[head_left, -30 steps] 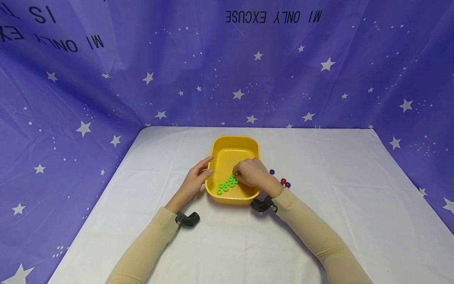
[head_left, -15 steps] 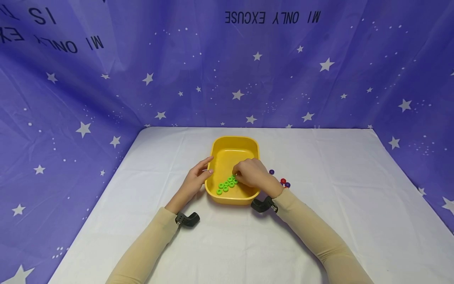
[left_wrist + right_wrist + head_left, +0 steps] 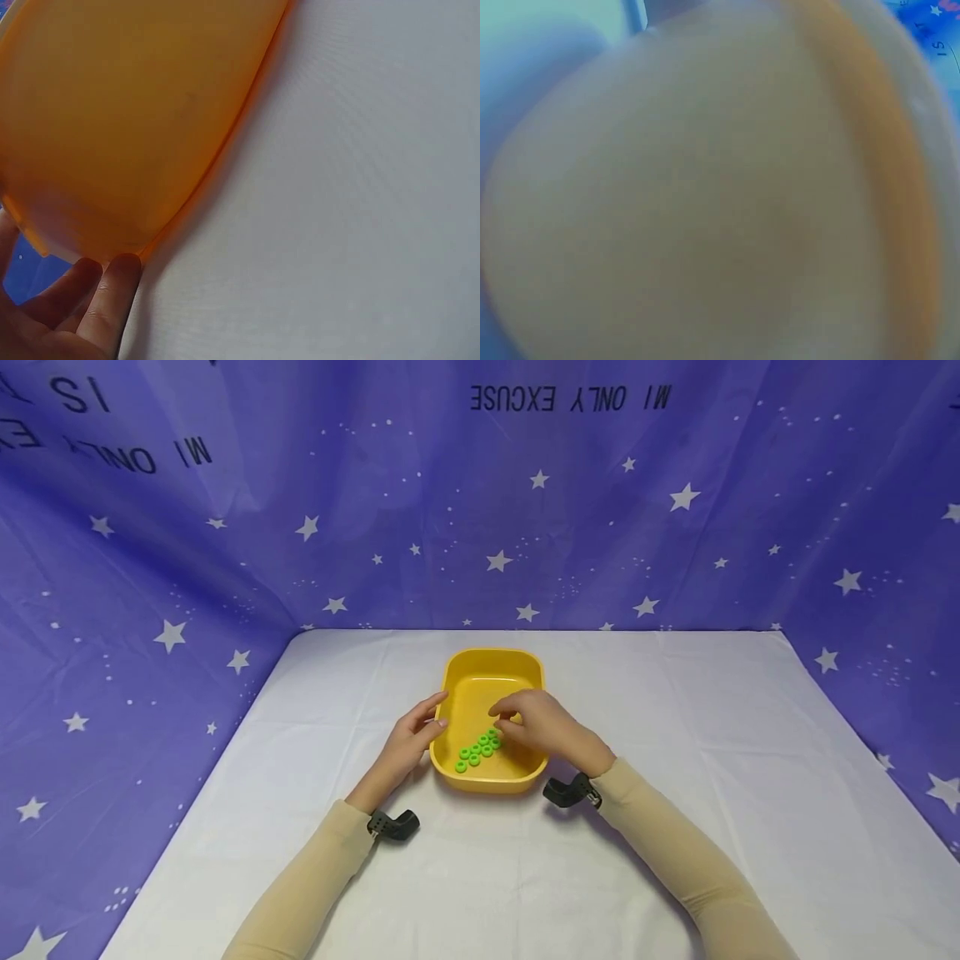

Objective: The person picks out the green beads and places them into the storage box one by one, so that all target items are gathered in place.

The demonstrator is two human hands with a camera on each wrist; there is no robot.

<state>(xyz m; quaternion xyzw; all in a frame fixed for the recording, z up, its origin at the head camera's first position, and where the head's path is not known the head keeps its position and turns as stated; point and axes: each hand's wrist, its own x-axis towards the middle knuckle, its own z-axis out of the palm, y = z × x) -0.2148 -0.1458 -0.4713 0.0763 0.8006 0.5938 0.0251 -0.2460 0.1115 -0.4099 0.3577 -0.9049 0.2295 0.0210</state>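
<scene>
A yellow tub (image 3: 491,784) stands on the white cloth. Inside it, several small green ring-shaped beads (image 3: 475,750) lie in a slanting double row. My left hand (image 3: 407,740) rests against the tub's left side, fingers loosely extended; in the left wrist view its fingertips (image 3: 124,266) touch the outer wall (image 3: 150,112). Over the tub's right half is my right hand (image 3: 546,723), thumb and forefinger apart just above the upper end of the bead row, with no bead visible between them. The right wrist view is blurred, filled by the tub's wall (image 3: 705,187).
White cloth (image 3: 675,710) covers the table. A purple star-patterned curtain (image 3: 420,510) stands behind it and at both sides. Black wrist cameras (image 3: 395,826) stick out inward from both wrists, the right one close to the tub's near right corner.
My right thumb and forefinger have parted from the green bead and lifted slightly. The right wrist has shifted right, and the red and purple beads beside the tub are now hidden. My left hand stays.
</scene>
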